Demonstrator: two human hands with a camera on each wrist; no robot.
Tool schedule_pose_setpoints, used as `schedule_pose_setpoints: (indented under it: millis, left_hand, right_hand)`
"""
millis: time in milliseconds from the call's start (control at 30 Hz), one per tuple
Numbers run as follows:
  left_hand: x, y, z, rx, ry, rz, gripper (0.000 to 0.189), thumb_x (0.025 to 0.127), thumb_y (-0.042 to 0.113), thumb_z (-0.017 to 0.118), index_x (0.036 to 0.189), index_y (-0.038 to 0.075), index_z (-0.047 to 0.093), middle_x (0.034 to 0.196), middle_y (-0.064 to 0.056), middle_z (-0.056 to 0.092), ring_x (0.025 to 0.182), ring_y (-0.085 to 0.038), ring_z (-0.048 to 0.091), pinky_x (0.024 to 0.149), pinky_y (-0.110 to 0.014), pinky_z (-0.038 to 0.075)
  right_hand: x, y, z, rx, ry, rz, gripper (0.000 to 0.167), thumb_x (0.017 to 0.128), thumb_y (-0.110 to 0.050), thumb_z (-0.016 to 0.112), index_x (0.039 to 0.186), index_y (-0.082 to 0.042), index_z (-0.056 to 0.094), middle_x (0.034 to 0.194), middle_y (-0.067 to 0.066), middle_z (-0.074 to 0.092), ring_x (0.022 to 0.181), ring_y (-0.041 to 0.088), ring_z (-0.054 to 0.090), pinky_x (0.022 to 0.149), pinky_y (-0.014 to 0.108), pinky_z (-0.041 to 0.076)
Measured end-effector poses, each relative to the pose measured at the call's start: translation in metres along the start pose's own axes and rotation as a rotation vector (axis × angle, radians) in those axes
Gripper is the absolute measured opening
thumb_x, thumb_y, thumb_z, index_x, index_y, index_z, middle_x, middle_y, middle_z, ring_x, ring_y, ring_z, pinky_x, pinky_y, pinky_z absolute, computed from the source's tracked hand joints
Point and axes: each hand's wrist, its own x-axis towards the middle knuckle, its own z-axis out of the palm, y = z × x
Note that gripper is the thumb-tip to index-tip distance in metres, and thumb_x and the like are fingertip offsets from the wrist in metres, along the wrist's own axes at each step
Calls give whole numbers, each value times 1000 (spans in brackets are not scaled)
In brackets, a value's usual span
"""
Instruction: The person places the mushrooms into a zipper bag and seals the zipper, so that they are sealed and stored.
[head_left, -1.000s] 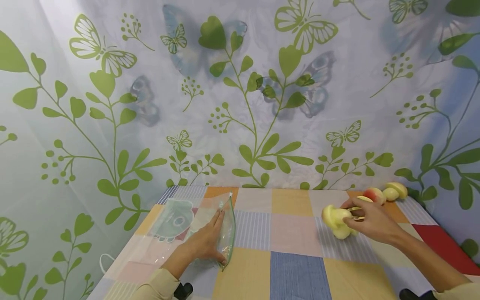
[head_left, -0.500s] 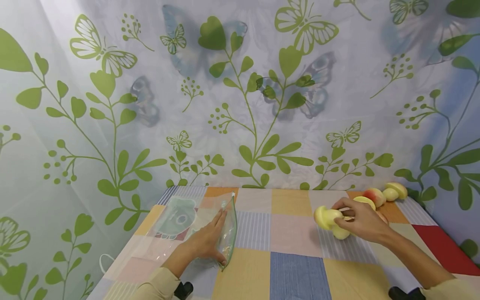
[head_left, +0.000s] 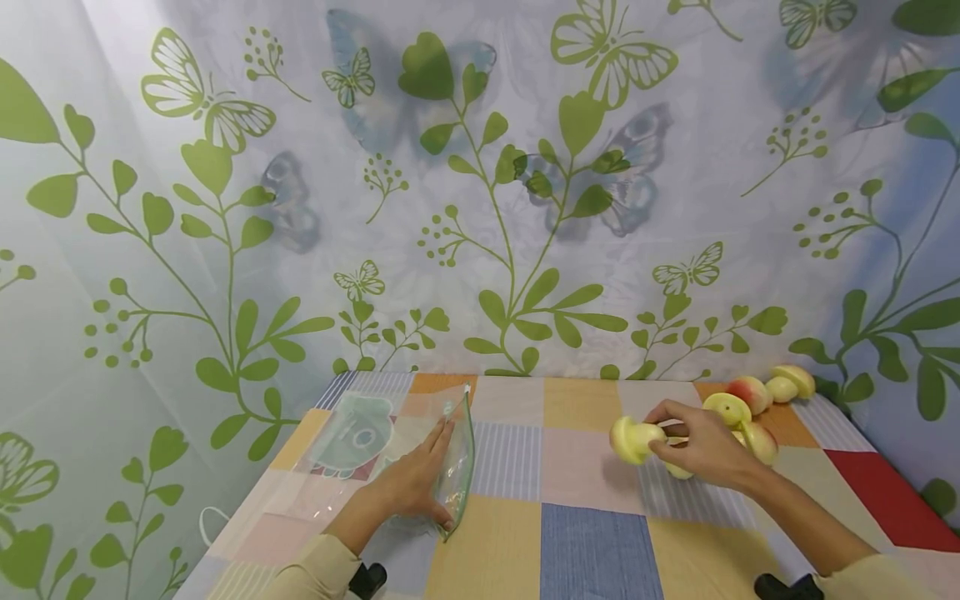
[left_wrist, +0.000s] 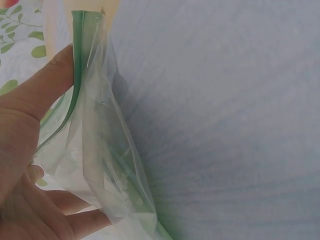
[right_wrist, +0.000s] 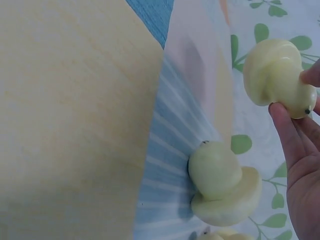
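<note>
In the head view my left hand [head_left: 412, 483] rests with straight fingers on a clear zip bag [head_left: 352, 437], which has a green edge and a pale green cartoon print. Its thumb [left_wrist: 55, 75] touches the green zip edge [left_wrist: 77, 55] in the left wrist view. My right hand [head_left: 701, 442] pinches a pale yellow toy mushroom [head_left: 630, 439] by its stem, above the table. The same mushroom [right_wrist: 275, 75] shows a dark dot at its stem end in the right wrist view. Below that hand lies another toy mushroom [right_wrist: 215, 170].
Several more toy mushrooms [head_left: 727, 408] lie in a row toward the back right corner, some with reddish caps. A patchwork cloth [head_left: 592, 550] covers the table. Behind hangs a curtain [head_left: 480, 208] with leaves and butterflies. A white loop [head_left: 212, 525] shows at the left edge.
My right hand has moved left with the toy mushroom, away from the others, so more of those behind it show. The left hand and bag have hardly moved.
</note>
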Motion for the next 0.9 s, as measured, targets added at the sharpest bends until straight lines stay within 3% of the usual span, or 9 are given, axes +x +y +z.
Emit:
schedule_pose_setpoints:
  millis: [333,667,900]
  left_hand:
    - [3,-2,1,-2,5,0,148,59,45,100,162,-5,5,167,-29,9,136,-50,45,104,-56,46]
    - [2,0,1,-15,2,-11,149,58,43,101,162,-6,6,168,-29,8,133,-51,48,103,-56,48]
    - [1,0,2,-11,1,-4,149,58,42,101,162,-7,6,167,-30,8,136,-50,46,104,-55,47]
  right_hand:
    - [6,4,16,4,-4,24,19,90,-10,78,106,-12,68,106,3,70,101,30,74,75,29,60]
    - [12,0,31,94,-42,-6,19,93,-7,76,109,-8,67,114,12,67,106,39,71,78,33,61]
    - [17,-3,42,117,-51,-28,18,93,-6,74,109,-9,67,111,9,67,106,38,71,78,33,61]
